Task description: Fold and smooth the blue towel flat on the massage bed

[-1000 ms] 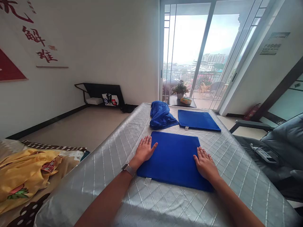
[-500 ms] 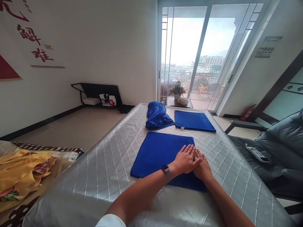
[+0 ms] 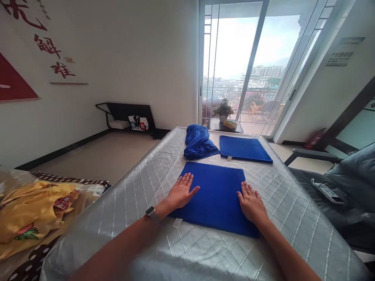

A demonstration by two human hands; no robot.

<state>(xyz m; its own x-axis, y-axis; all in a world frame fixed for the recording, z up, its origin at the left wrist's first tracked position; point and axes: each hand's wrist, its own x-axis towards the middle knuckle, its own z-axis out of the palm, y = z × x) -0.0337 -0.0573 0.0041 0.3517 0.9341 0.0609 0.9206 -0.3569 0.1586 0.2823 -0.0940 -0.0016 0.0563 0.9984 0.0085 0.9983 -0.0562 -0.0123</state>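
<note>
My left hand (image 3: 181,192) and right hand (image 3: 252,203) are lying flat, apart, on opposite sides of the tagged blue cloth (image 3: 218,195); it is resting between the side edges of the silver quilted cover (image 3: 125,199).

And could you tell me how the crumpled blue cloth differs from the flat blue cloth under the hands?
The crumpled cloth lies in a loose heap; the flat cloth is a smooth rectangle. The crumpled cloth lies farther away, untouched; the flat cloth is nearer, under the left hand and right hand. Both are blue and rest on the silver quilted surface.
</note>
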